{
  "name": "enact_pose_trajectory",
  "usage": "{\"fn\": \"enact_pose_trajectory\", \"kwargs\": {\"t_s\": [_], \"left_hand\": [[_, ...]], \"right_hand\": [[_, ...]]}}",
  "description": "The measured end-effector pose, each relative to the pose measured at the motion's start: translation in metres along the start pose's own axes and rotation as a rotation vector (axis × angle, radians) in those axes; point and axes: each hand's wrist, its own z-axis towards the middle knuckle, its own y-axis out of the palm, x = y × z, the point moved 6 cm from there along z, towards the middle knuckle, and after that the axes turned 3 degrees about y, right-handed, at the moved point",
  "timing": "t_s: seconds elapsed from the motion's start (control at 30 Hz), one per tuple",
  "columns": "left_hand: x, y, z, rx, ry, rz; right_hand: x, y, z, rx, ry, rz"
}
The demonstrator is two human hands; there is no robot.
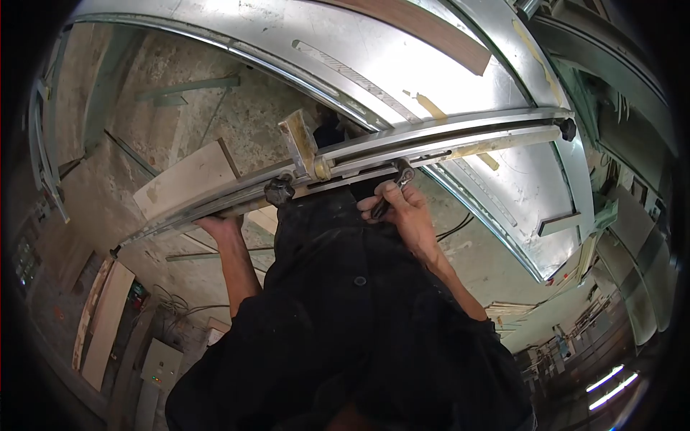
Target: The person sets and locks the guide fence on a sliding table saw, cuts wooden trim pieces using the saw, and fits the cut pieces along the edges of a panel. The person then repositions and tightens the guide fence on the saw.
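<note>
- Ratchet wrench, metal head with a dark handle, held in the right hand in front of the wearer's waist.
- Fingers of the right hand are curled around the handle, with the thumb laid along it near the neck.
- Long axis of the wrench slants: the handle end points back toward the body and a little left, while the head points forward and slightly right, to the near edge of a long metal rail.
- Wrench head lies forward of the fingers, right by the rail's near side; whether it sits on a bolt or only beside one cannot be told.
- Rail crosses in front of the wearer, from near left to farther right, its right part passing over a shiny metal table.
- Left hand is well apart from the wrench, under the rail toward its left end. Its fingers are hidden there, so their grip cannot be told. The right hand is the nearer one to the wrench head.
- Between the hands, a black knob sits at the rail's near side, and an upright block stands just beyond it, to the right.
</note>
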Motion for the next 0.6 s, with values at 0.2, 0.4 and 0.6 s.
{"fn": "enact_pose_trajectory", "kwargs": {"t_s": [0.2, 0.4, 0.6], "left_hand": [[-0.002, 0.001, 0.009, -0.071, -0.038, -0.02], [0.01, 0.04, -0.002, -0.057, 0.054, 0.052], [0.007, 0.025, 0.025, -0.015, -0.012, -0.015]], "right_hand": [[0.001, -0.002, -0.004, -0.048, -0.005, 0.032], [-0.008, 0.011, 0.004, -0.058, 0.009, 0.031], [-0.013, 0.015, 0.005, -0.074, 0.024, 0.014]]}}
